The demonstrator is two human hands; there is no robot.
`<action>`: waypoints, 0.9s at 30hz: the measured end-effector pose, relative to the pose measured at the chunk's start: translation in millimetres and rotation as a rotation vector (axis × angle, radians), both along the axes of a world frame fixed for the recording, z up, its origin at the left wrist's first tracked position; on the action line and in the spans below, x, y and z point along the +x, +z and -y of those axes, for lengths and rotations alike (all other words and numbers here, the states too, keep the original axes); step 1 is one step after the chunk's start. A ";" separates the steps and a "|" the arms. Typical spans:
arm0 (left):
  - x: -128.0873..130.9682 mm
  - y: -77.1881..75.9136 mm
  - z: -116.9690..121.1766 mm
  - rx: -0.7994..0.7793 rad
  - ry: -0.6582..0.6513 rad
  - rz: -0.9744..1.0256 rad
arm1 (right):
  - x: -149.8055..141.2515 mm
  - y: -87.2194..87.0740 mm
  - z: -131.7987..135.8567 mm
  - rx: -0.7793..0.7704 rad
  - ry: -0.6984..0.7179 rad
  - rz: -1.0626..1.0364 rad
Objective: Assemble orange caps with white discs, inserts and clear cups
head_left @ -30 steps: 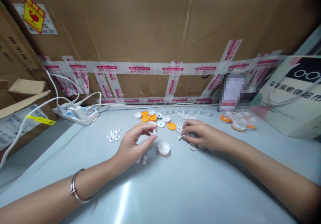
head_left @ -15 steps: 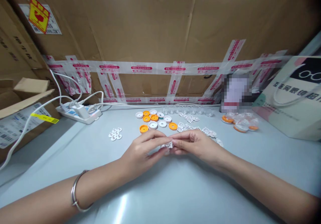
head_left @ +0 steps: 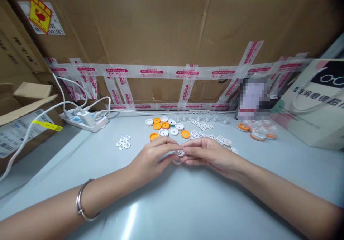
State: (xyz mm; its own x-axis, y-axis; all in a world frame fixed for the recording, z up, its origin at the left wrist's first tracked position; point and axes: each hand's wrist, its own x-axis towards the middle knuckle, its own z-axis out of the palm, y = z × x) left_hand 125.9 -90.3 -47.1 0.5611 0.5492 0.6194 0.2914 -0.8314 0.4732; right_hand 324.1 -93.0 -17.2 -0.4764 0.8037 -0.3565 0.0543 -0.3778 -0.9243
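Head view: left hand (head_left: pixel 153 158) and right hand (head_left: pixel 215 155) both pinch a small, white openwork piece (head_left: pixel 181 153).

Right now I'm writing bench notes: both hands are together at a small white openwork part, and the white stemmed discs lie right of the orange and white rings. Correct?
Not quite: in the head view, the white stemmed discs lie left of the orange and white rings. The rest stands: the left hand and right hand are together at a small white openwork part.
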 end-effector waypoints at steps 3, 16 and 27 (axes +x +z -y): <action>0.3 0.4 0.8 -0.040 0.015 0.037 | -2.0 -2.1 -0.5 -0.015 -0.086 -0.009; 3.1 -0.8 1.1 -0.030 0.057 0.085 | -4.5 -3.7 1.2 0.012 -0.133 -0.011; 5.2 -1.3 2.5 0.011 0.062 0.083 | -7.6 -5.2 2.6 0.041 -0.154 0.008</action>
State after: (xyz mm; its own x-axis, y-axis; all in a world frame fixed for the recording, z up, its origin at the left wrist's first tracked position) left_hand 131.1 -92.8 -48.4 0.4728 0.5739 0.6687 0.3026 -0.8184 0.4885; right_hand 316.5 -95.6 -22.4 -0.3431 0.8811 -0.3255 0.0064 -0.3444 -0.9388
